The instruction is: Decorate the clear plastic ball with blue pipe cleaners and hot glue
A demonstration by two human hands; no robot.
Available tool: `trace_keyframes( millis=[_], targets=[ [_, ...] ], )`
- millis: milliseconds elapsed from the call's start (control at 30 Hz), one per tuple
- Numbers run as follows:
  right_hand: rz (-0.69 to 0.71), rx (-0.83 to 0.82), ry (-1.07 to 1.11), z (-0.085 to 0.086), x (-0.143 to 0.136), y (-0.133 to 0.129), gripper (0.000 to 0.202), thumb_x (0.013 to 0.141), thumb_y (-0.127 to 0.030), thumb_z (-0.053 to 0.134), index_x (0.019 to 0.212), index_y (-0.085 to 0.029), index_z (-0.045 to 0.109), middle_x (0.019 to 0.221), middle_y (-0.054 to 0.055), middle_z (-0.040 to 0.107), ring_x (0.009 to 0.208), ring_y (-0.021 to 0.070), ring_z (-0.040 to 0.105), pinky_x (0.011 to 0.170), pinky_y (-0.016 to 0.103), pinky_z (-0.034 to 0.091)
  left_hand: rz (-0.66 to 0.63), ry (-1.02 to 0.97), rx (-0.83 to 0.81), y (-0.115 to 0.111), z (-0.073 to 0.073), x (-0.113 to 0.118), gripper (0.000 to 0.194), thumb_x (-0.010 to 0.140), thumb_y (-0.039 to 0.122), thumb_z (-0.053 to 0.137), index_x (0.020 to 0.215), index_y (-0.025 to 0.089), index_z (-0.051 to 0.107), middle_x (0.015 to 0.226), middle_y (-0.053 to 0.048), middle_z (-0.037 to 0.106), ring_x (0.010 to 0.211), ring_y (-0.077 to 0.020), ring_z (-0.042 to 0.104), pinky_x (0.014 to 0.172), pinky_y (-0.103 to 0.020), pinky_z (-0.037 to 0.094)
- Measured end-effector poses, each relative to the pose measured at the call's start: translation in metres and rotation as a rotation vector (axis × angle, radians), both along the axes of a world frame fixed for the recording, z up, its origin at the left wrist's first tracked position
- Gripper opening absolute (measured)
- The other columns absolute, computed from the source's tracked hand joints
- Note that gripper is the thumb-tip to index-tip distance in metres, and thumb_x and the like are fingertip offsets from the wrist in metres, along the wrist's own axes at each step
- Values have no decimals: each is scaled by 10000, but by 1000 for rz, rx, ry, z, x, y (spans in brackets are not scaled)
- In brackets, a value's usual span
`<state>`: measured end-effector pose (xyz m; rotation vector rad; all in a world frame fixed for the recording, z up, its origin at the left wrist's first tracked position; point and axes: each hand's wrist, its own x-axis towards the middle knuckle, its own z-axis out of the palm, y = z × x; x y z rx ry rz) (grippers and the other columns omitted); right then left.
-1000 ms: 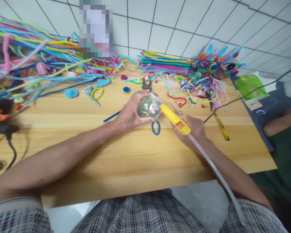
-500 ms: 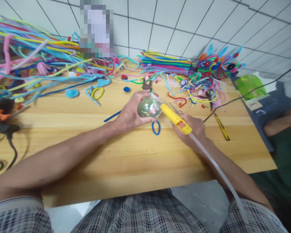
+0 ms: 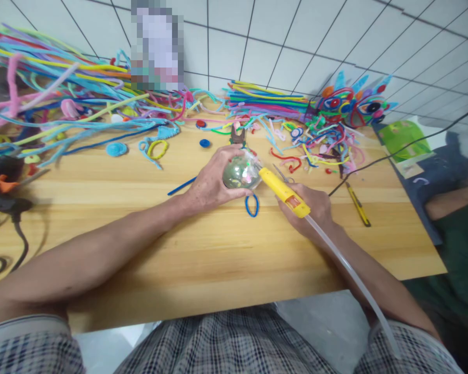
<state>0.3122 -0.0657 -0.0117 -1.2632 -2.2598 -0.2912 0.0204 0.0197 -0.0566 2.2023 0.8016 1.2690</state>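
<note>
My left hand (image 3: 217,179) is curled round the left side of a clear, greenish ball (image 3: 239,174) with small coloured bits on it. In my right hand (image 3: 310,208) is a yellow glue gun (image 3: 284,192), a long translucent glue stick (image 3: 349,278) trailing from its back end. The gun's nozzle points at the right upper side of the ball; whether it touches I cannot tell. Just below the ball lies a blue pipe-cleaner loop (image 3: 252,205). A straight blue pipe cleaner (image 3: 182,186) lies left of my left hand. Pliers (image 3: 237,136) lie behind the ball.
Pipe cleaners (image 3: 101,104) pile up at the back left, with a bundle (image 3: 269,103) further right. Colourful masks (image 3: 351,106) stand by the wall. A yellow cutter (image 3: 358,205) and a black cable (image 3: 393,153) lie right. A black tool (image 3: 3,179) stands left; another person's arm (image 3: 456,201) shows at right.
Hardly anything differs. The whole view has shifted by a few pixels, while both hands, the ball and the glue gun keep the same positions relative to one another.
</note>
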Motion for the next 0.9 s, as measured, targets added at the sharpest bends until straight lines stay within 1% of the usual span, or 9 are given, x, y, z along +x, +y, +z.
trace_keyframes(
  millis=[67, 167, 300, 400, 500, 600, 667, 800, 900],
  targets=[
    [-6, 34, 7, -1, 0, 0, 260, 1091, -413, 621, 1091, -226, 801, 783, 56, 828, 638, 215, 775, 598, 306, 563, -1, -11, 9, 0, 0, 0, 928, 783, 475, 1050, 1530, 292, 531, 1590, -158, 640, 1520, -383, 642, 1273, -582, 553],
    [-54, 54, -12, -7, 2, 2, 315, 1107, -438, 571, 1064, -223, 798, 777, 69, 822, 640, 221, 766, 607, 316, 576, -15, -17, 18, 0, 0, 1, 934, 786, 467, 1049, 1540, 297, 524, 1595, -155, 639, 1527, -381, 639, 1272, -578, 556],
    [-81, 59, -34, -15, 6, 3, 285, 1097, -406, 574, 1098, -229, 797, 830, 84, 834, 676, 239, 772, 620, 340, 598, -13, -2, 11, 0, 0, 1, 950, 773, 457, 1057, 1543, 305, 522, 1602, -151, 635, 1538, -387, 630, 1286, -588, 545],
    [-50, 67, -40, -14, 7, 2, 237, 1081, -371, 616, 1115, -222, 797, 843, 85, 833, 693, 241, 778, 633, 339, 607, -14, -12, 15, 0, 0, 0, 944, 780, 450, 1055, 1546, 303, 522, 1599, -153, 636, 1533, -384, 633, 1279, -583, 551],
    [-9, 82, -13, -12, 5, 0, 226, 1075, -400, 651, 1113, -229, 794, 826, 72, 826, 681, 237, 772, 626, 335, 595, -15, -26, 33, 0, -1, 0, 926, 793, 461, 1050, 1541, 299, 529, 1586, -153, 643, 1525, -377, 639, 1272, -573, 559],
    [-58, 28, -9, -13, 3, 1, 273, 1075, -471, 642, 1105, -243, 789, 801, 59, 821, 671, 239, 769, 622, 333, 585, -11, -35, 46, 0, -1, 1, 920, 798, 477, 1045, 1540, 296, 532, 1579, -154, 645, 1513, -371, 648, 1259, -566, 570],
    [-83, -4, 10, -15, 3, 2, 292, 1075, -487, 634, 1111, -240, 786, 803, 62, 822, 677, 245, 775, 629, 337, 585, -6, -34, 37, 0, -1, 1, 911, 805, 483, 1037, 1541, 297, 534, 1578, -150, 645, 1514, -370, 646, 1261, -569, 569],
    [-27, 8, 48, -18, 5, 4, 263, 1084, -442, 641, 1130, -223, 780, 829, 69, 826, 685, 240, 779, 644, 336, 583, 4, -13, 2, -1, -1, 1, 907, 802, 517, 1031, 1534, 302, 541, 1591, -144, 638, 1525, -380, 633, 1278, -594, 553],
    [-24, 30, 28, -15, 3, 4, 263, 1104, -424, 601, 1122, -230, 777, 823, 61, 825, 683, 231, 775, 639, 328, 574, 2, -17, 10, 0, -2, 1, 919, 794, 508, 1040, 1536, 311, 535, 1588, -143, 641, 1522, -378, 638, 1274, -595, 559]
  ],
)
